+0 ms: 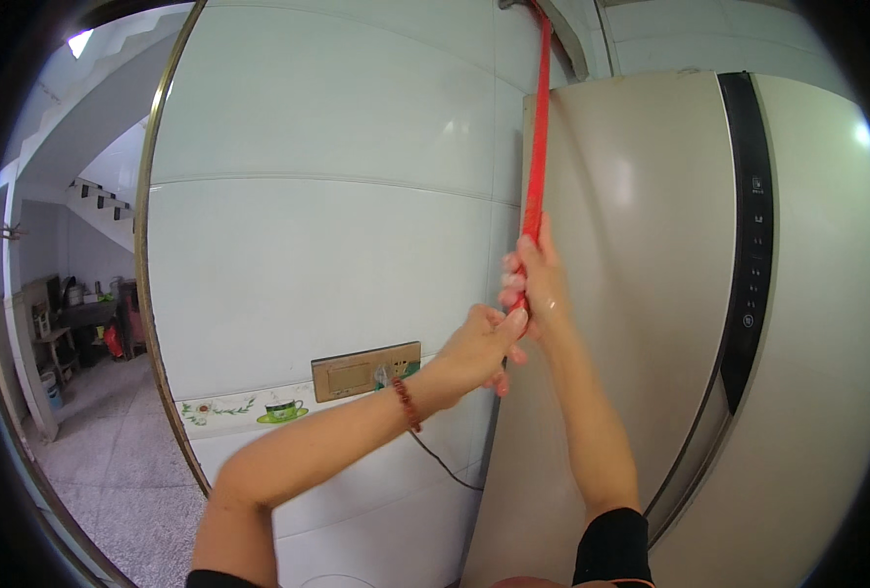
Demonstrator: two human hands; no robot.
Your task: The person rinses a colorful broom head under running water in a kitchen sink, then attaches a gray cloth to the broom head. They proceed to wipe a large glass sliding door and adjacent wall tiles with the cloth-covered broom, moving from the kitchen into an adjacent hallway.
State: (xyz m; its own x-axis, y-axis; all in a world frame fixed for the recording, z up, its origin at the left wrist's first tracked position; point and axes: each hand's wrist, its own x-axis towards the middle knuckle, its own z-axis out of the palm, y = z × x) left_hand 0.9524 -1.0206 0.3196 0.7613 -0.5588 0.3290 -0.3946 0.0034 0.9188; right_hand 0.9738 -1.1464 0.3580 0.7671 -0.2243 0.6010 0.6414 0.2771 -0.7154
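Observation:
A long red pole (538,140) runs upward in front of the left edge of a beige refrigerator (626,242). My right hand (543,275) is closed around its lower part. Just below, my left hand (488,345), with a beaded bracelet (405,404) on its wrist, grips the pole's bottom end. At the top, the pole meets a grey, curved flat piece (566,40) near the refrigerator's upper left corner. The top of that piece is cut off by the picture's edge, so its kind cannot be told.
A white tiled wall (332,242) stands to the left. A socket panel (366,371) on it holds a plug, with a dark cord (442,464) running behind the refrigerator. Farther left, a metal-edged door frame (143,220) opens onto a room with stairs (103,197) and a dark table (88,314).

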